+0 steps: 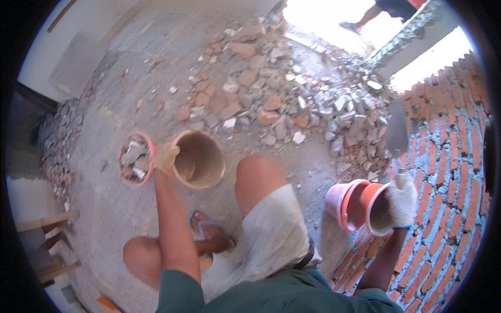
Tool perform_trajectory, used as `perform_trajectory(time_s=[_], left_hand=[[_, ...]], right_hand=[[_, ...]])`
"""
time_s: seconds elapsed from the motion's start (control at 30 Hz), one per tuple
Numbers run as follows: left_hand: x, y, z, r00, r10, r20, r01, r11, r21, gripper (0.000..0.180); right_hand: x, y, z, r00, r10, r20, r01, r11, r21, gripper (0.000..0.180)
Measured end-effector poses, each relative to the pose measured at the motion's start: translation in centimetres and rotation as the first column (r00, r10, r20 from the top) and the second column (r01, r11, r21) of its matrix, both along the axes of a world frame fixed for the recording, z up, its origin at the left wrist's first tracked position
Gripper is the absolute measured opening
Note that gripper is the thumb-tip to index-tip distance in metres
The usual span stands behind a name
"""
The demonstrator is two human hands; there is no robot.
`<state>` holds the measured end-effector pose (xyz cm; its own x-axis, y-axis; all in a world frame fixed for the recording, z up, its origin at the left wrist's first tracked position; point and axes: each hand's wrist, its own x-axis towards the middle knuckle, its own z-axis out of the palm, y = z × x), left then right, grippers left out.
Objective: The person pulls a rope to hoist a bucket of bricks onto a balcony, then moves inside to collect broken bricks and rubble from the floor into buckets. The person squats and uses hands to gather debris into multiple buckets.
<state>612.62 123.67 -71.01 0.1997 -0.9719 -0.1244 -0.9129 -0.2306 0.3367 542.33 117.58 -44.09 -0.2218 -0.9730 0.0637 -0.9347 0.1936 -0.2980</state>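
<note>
Gripping the rim of a tan bucket on the floor, the gloved left hand is closed beside a rubble-filled bucket, while the gloved right hand clasps a stiff steel trowel by its handle, blade up against the brick wall, above two orange buckets.

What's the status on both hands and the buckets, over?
Left hand gripping tan bucket rim. Right hand, gloved, holding trowel at brick wall. Rubble pile ahead.
</note>
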Motion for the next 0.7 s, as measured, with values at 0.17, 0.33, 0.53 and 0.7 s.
perform_trajectory(time_s=[0.17, 0.33, 0.53, 0.7], left_hand=[[-2.8, -3.5, 2.8, 0.934, 0.271, -0.234, -0.238, 0.958, 0.16, 0.039], [-7.7, -8.9, 8.4, 0.996, 0.041, 0.083, -0.049, 0.994, 0.1, 0.045], [-13.7, 0.8, 6.4, 0.679, 0.701, -0.218, -0.678, 0.485, -0.552, 0.073], [-13.7, 4.4, -7.5, -0.062, 0.342, -0.938, -0.986, 0.125, 0.111, 0.078]], right_hand=[[5.4, -2.6, -5.0, 0.968, 0.051, 0.247, -0.038, 0.998, -0.054, 0.026], [12.3, -4.4, -17.1, 0.836, 0.108, 0.538, -0.252, 0.947, 0.201, 0.018], [13.5, 0.8, -29.3, 0.85, -0.121, 0.513, -0.018, 0.966, 0.257, 0.024], [13.3, -1.1, -33.7, 0.842, -0.198, 0.502, 0.027, 0.945, 0.326, 0.033]])
